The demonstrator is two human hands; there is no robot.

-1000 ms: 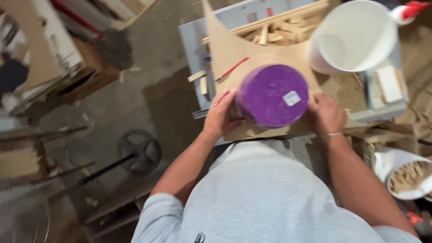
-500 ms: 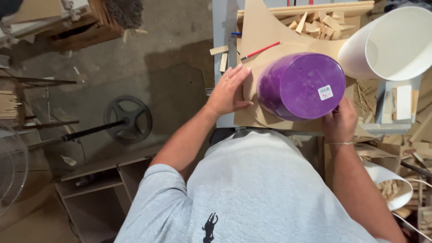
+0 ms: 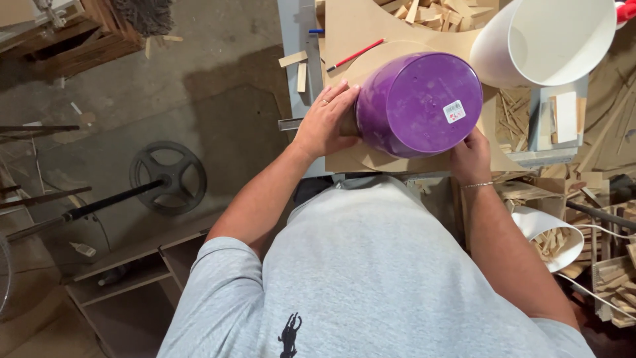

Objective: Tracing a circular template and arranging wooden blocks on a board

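Left hand: the person's left hand (image 3: 326, 126) lies flat on the side of the round purple plastic bucket (image 3: 419, 104). The fingers are spread wide and press on it. They do not wrap round it.
Right hand: the right hand (image 3: 472, 157) is at the near edge of the bucket. Its fingers are tucked under the rim, so it is hard to tell how far they bend.
Bucket: it is upside down, bottom up, on a tan board with a round cut shape (image 3: 371, 156) on the grey work table (image 3: 295, 26).
Step now: it looks like both hands are holding the bucket in place on the board.
What the next move needs: firm hands, so the bucket does not slide.
Close by: a red pencil (image 3: 356, 55) lies on the board, and a big white plastic bucket (image 3: 543, 43) lies on its side.
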